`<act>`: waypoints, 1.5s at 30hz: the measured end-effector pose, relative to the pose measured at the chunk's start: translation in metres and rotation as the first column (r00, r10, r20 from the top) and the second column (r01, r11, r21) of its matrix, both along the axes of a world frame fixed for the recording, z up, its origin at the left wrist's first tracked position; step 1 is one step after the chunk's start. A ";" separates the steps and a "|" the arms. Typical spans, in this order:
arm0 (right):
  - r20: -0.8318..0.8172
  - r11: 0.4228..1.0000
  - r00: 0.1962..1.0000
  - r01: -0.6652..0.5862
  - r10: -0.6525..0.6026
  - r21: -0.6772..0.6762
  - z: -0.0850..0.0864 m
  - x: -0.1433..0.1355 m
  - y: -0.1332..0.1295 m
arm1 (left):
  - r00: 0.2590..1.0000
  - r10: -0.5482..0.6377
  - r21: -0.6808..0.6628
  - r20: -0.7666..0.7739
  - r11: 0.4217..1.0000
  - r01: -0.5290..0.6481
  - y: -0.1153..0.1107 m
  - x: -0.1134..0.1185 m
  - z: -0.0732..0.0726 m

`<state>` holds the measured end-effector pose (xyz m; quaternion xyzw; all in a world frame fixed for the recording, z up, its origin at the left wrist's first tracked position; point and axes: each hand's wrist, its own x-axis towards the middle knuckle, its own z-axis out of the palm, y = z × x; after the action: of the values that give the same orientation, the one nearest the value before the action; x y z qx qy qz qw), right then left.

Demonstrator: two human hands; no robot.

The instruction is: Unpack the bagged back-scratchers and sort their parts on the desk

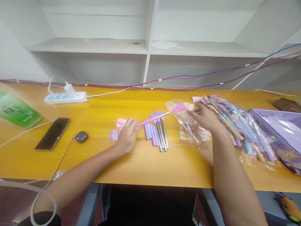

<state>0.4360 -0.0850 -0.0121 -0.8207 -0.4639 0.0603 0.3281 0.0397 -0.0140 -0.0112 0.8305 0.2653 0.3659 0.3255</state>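
My left hand [128, 134] is closed round the pink handle of a back scratcher [149, 121], whose metal rod points right to a pink hand-shaped head. My right hand [205, 116] is just beyond that head, thumb and fingers apart, with nothing visible between them. Under the head and beside my right hand lies a crumpled clear plastic bag [191, 132]. Between my hands, several metal rods with claw-shaped heads [163, 134] lie beside several purple and blue handles [152, 134]. Small printed cards [113, 135] rest by my left hand, which partly covers one.
Wrapped back scratchers [242, 126] are piled at right, beside a purple box [294, 132]. To the left are a phone [52, 134], a black earbud case [81, 136], a power strip [79, 97] and a green bottle [10, 107]. A white cable [15, 136] loops over my left forearm.
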 end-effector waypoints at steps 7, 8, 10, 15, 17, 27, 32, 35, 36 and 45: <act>0.014 0.924 0.979 -0.199 0.205 0.326 0.018 -0.073 0.002 | 1.000 0.006 -0.019 0.006 1.000 -0.006 -0.001 0.001 -0.001; -0.094 0.902 0.956 -0.226 0.277 0.368 0.019 -0.084 0.002 | 1.000 0.007 -0.019 0.007 1.000 -0.007 -0.001 0.001 -0.001; -0.348 0.874 0.845 -0.250 0.407 0.417 0.019 -0.103 0.002 | 1.000 0.009 -0.013 0.009 1.000 -0.009 -0.001 0.000 -0.001; -0.712 0.847 0.462 -0.347 0.528 0.403 0.017 -0.147 0.001 | 0.998 0.012 0.022 -0.065 1.000 -0.010 0.000 0.000 -0.002; -0.734 0.832 0.403 -0.358 0.547 0.424 0.014 -0.163 0.001 | 0.993 -0.002 0.065 -0.116 0.998 0.010 0.001 0.000 -0.003; -0.659 0.863 0.576 -0.439 0.484 0.250 0.003 -0.208 -0.008 | 0.891 0.096 0.440 -0.443 0.889 0.123 -0.017 0.006 -0.006; -0.492 0.816 0.652 -0.483 0.577 0.317 0.009 -0.225 -0.012 | 0.870 0.045 0.268 -0.491 0.958 0.102 -0.019 0.005 -0.004; -0.436 0.797 0.668 -0.519 0.604 0.308 0.014 -0.227 -0.016 | 0.871 -0.054 0.092 -0.488 0.989 0.112 -0.014 0.006 0.001; -0.425 0.787 0.663 -0.534 0.616 0.307 0.016 -0.227 -0.018 | 0.870 -0.082 0.042 -0.486 0.992 0.118 -0.013 0.006 0.003; -0.359 0.617 0.514 -0.731 0.779 0.293 0.044 -0.209 -0.036 | 0.818 -0.476 -0.419 -0.323 0.847 0.328 -0.026 0.004 0.028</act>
<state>0.2273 -0.1209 0.0316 -0.4799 -0.6863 0.3618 0.4096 0.0438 -0.0403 0.0171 0.8562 0.2035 0.0503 0.4723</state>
